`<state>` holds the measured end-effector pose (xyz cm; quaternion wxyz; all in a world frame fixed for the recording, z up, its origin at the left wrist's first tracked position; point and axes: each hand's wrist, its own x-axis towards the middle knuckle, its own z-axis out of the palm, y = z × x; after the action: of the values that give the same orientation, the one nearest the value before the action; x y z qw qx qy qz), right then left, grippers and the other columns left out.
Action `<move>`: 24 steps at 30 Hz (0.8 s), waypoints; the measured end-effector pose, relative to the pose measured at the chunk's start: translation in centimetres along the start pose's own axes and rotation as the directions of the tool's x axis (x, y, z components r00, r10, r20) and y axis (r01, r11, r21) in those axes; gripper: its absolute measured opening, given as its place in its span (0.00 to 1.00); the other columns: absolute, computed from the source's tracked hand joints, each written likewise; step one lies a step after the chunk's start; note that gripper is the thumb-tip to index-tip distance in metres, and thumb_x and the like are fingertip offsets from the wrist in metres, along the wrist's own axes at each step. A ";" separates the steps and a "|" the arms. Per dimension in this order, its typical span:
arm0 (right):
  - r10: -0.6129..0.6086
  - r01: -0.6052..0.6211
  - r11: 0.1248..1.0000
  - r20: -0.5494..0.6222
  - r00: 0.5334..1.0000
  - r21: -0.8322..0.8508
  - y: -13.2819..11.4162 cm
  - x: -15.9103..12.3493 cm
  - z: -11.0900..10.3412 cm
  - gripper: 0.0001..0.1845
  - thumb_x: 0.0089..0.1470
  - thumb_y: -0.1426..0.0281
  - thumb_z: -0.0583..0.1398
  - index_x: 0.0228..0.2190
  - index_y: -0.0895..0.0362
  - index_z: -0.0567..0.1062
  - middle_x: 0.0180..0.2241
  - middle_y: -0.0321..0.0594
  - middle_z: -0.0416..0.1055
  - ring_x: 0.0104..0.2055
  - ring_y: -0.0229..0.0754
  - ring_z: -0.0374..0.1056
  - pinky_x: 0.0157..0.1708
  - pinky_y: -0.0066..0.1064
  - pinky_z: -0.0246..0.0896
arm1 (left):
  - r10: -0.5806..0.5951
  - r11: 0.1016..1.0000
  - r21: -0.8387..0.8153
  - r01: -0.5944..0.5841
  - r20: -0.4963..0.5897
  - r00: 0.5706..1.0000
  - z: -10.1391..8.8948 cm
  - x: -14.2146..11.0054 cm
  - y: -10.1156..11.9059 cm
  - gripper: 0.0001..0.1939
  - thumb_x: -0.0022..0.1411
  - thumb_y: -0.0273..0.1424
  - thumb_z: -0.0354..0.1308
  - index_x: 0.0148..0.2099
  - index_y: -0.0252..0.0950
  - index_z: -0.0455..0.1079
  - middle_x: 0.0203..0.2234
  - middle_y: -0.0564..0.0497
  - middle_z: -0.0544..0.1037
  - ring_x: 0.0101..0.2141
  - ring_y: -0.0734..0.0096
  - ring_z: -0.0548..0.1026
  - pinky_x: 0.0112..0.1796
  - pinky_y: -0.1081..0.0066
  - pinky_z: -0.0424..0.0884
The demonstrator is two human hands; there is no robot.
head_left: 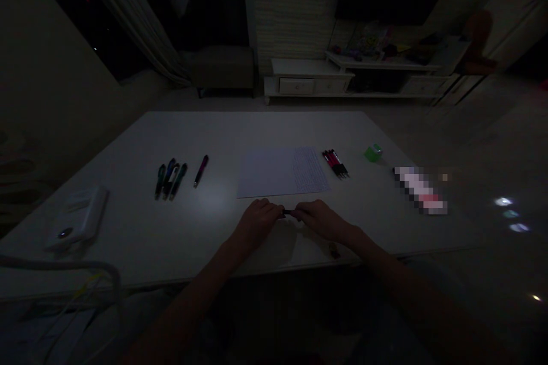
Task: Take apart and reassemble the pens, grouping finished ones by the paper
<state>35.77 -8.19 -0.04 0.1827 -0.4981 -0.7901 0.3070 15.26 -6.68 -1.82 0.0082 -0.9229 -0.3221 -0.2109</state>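
Near the front edge of the white table, my left hand and my right hand are both closed on a dark, slim pen. It lies crosswise between them, and the fingers hide most of its length. Just beyond the hands rests a white sheet of paper, its right part covered in rows of handwriting. To the right of the paper, several red and black pens lie side by side. A purple and black pen lies to the left of the sheet, beside a group of several dark pens.
A small green object and a blurred-out, phone-like slab are at the right. At the left stands a white box-shaped device near a grey cable. A small brown item lies by my right forearm. The room is dim.
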 end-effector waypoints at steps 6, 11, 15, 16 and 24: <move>-0.059 0.060 0.998 0.023 0.998 -0.035 -0.1 0.1 0.4 0.14 0.55 0.62 0.54 0.32 0.58 0.75 0.31 0.44 0.74 0.32 0.41 0.67 0.31 0.29 0.53 | 0.031 1.000 0.004 -0.031 0.011 0.999 0.3 0.0 0.3 0.13 0.64 0.28 0.46 0.50 0.32 0.62 0.30 0.46 0.75 0.33 0.66 0.71 0.35 0.66 0.65; -0.023 0.023 0.998 0.004 1.000 0.064 0.0 0.0 0.2 0.09 0.54 0.67 0.53 0.32 0.58 0.72 0.30 0.45 0.74 0.31 0.42 0.69 0.32 0.30 0.55 | 0.003 1.000 -0.019 -0.004 -0.082 0.997 -0.7 0.8 0.9 0.24 0.62 0.29 0.51 0.59 0.34 0.51 0.49 0.41 0.68 0.50 0.61 0.65 0.48 0.61 0.62; 0.203 -0.114 0.837 -0.111 0.973 0.535 1.5 0.8 -1.0 0.07 0.51 0.66 0.55 0.31 0.57 0.66 0.26 0.42 0.74 0.27 0.40 0.69 0.30 0.31 0.59 | -0.269 0.963 -0.067 0.262 -0.139 0.953 -0.7 0.8 -0.3 0.29 0.62 0.30 0.50 0.62 0.34 0.45 0.53 0.40 0.65 0.52 0.62 0.63 0.50 0.61 0.62; 0.242 -0.096 0.748 -0.136 0.961 0.656 1.9 1.0 -1.4 0.06 0.49 0.67 0.56 0.30 0.57 0.66 0.27 0.42 0.74 0.28 0.40 0.69 0.31 0.32 0.59 | -0.317 0.948 -0.074 0.310 -0.117 0.941 -0.3 0.6 -0.8 0.29 0.62 0.30 0.50 0.62 0.34 0.45 0.52 0.40 0.65 0.51 0.63 0.64 0.50 0.61 0.62; 0.356 0.238 0.272 -0.327 0.875 0.932 2.5 1.7 -5.0 0.04 0.40 0.72 0.54 0.21 0.54 0.59 0.17 0.32 0.56 0.22 0.37 0.57 0.31 0.34 0.57 | -0.265 0.964 0.015 0.265 0.114 0.958 2.9 -0.4 -1.9 0.21 0.62 0.29 0.47 0.58 0.34 0.57 0.55 0.42 0.63 0.57 0.59 0.57 0.54 0.53 0.56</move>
<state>39.66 -4.40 2.00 0.6213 -0.3744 -0.3500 0.5927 14.98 -4.95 -4.86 -0.0386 -0.8821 -0.4425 -0.1567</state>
